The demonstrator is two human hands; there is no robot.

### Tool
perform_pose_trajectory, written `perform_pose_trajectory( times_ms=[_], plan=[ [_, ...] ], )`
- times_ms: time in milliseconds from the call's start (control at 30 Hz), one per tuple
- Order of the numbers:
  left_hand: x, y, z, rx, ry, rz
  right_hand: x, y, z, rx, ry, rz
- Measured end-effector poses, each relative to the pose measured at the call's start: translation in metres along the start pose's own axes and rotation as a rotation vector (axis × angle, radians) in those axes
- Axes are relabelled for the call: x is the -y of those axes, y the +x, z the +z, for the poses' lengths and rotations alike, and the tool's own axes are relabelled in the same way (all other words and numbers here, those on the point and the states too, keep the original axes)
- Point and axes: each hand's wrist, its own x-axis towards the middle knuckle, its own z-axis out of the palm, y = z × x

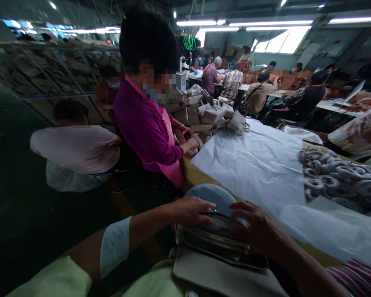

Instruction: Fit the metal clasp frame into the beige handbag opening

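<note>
A light beige handbag [222, 268] lies on my lap with its flap toward me, its dark zipped compartments gaping. My left hand [191, 211] is at the bag's far left rim, fingers stretched forward and thumb apart. On the other side, my right hand [258, 222] reaches over the opening with its fingers spread; its lower fingers are blurred against the dark lining. Neither hand visibly grips the bag, though both touch or nearly touch its rim. Just beyond them is a rounded grey-blue surface [208, 194], partly hidden by my hands.
White sheeting [250, 161] covers the table to my front right. Grey ring-shaped handles [336, 173] are heaped at right. A co-worker in purple [145, 123] handles something beside piled beige bags [214, 113]. Another person [77, 148] sits low at left, near a metal rack [49, 70].
</note>
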Motion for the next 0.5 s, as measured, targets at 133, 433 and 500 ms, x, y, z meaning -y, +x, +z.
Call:
perform_pose_trajectory(
  times_ms=[133, 433, 500],
  plan=[
    [0.009, 0.007, 0.021, -0.004, -0.097, -0.016, 0.005, 0.001, 0.023, 0.081, 0.054, -0.038],
    [0.044, -0.030, 0.007, -0.015, -0.420, 0.073, -0.077, -0.058, 0.042, -0.083, 0.493, 0.133],
    [0.058, -0.042, 0.012, -0.052, -0.470, -0.003, -0.081, -0.072, 0.056, -0.023, 0.489, 0.081]
  ],
)
